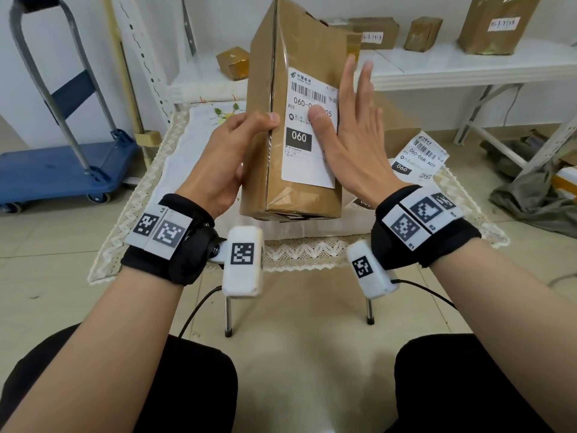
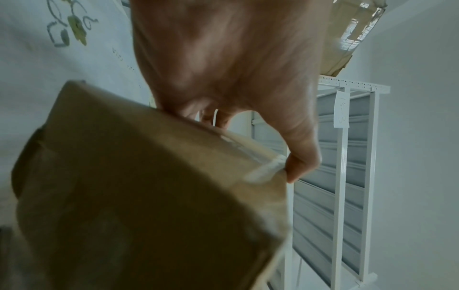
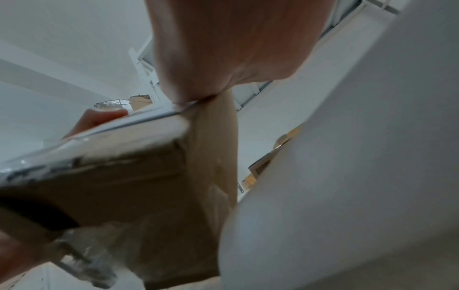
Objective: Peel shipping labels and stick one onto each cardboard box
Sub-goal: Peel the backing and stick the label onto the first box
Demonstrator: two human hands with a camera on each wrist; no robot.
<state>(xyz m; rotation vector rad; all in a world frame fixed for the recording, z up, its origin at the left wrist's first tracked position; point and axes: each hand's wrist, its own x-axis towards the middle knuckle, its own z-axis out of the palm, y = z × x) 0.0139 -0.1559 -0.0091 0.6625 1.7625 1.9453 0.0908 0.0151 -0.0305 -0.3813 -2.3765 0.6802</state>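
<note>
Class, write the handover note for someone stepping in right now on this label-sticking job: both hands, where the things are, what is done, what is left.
Left hand: grips the left edge of the tall cardboard box, held upright over the cloth-covered table.
Right hand: open, thumb pressing the shipping label flat on the box's front face.
Done: this box's label is stuck on; two boxes on the shelf also carry labels.
Left: finish smoothing, set this box down. Spare labels lie on the table to the right. The small boxes on the shelf show no label from here.
</note>
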